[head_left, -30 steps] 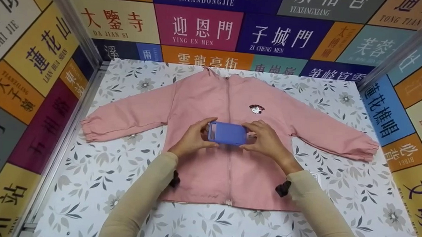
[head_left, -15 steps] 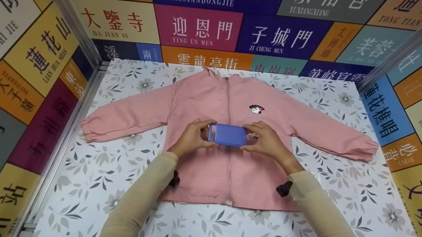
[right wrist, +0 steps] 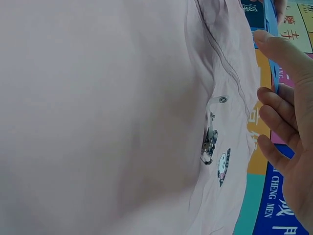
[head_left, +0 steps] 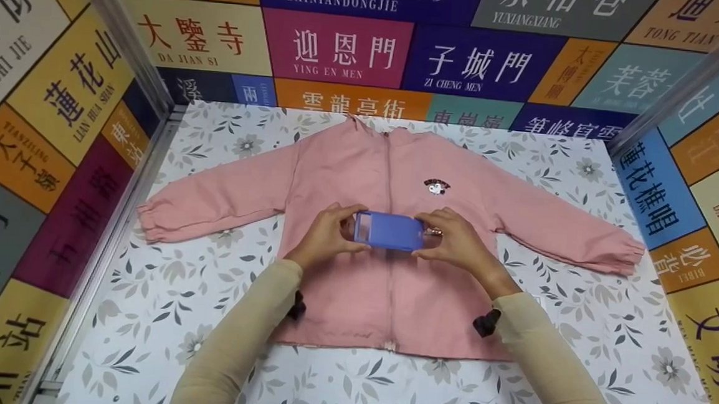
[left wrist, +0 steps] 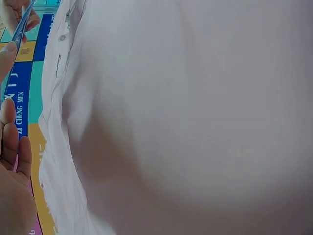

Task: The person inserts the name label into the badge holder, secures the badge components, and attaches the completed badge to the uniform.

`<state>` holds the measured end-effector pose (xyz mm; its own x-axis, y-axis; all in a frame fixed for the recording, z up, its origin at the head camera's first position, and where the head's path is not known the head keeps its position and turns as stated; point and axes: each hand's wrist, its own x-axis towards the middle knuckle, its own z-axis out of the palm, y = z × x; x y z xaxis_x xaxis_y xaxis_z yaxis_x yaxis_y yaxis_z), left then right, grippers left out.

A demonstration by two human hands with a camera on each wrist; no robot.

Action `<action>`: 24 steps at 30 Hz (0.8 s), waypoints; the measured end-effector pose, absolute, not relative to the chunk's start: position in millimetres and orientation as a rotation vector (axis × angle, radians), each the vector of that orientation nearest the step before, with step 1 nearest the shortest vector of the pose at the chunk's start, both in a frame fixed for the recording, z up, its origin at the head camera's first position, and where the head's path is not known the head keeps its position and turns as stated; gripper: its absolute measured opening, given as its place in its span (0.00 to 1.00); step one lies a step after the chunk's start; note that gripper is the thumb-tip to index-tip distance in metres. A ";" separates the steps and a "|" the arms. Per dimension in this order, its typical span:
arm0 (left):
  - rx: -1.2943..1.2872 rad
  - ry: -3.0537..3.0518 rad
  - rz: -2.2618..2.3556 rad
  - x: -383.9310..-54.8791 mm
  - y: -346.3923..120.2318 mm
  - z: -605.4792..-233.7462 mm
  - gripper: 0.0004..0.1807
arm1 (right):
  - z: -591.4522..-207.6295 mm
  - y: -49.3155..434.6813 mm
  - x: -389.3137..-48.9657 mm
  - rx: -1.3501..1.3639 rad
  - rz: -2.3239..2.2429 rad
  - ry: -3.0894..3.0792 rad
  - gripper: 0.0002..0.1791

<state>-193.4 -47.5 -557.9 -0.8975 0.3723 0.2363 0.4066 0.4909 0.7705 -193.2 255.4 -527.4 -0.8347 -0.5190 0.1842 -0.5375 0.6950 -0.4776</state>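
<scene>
Both hands hold a blue-violet phone case (head_left: 396, 231) level over the middle of a pink zip jacket (head_left: 335, 288). My left hand (head_left: 327, 236) pinches its left end between thumb and fingers, beside a rectangular cut-out through which pink shows. The right end is pinched by my right hand (head_left: 457, 245). A small shiny thing (head_left: 434, 231) shows by the right fingers. Seen nearly edge-on in both wrist views, the case is a thin blue strip (right wrist: 271, 22). The jacket lies spread flat, front up, with its sleeves out to both sides and a small cartoon patch (head_left: 436, 187) on the chest.
A white tabletop with a leaf and flower print (head_left: 204, 292) lies under the jacket. Panels with coloured name signs (head_left: 338, 47) stand behind and on both sides, with metal posts (head_left: 132, 32) at the corners. Each wrist wears a small black device (head_left: 486, 322).
The phone case has dropped a little and shifted slightly right in the head view, both hands moving with it. The grips stay the same, and the jacket lies as before.
</scene>
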 end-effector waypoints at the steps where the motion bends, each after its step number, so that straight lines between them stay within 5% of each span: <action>1: -0.701 -2.681 -1.406 -193.5 -48.2 -558.2 0.41 | -527.7 256.4 -193.4 0.894 0.820 -2.861 0.44; 24: -0.717 -2.754 -1.450 -194.6 -62.3 -561.8 0.46 | -527.9 271.0 -195.4 0.859 0.795 -2.898 0.44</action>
<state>-194.6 -62.3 -561.8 -0.8979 0.4108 0.1583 0.3631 0.4875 0.7940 -195.4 271.0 -527.9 -0.8489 -0.5055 0.1544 -0.5135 0.7196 -0.4674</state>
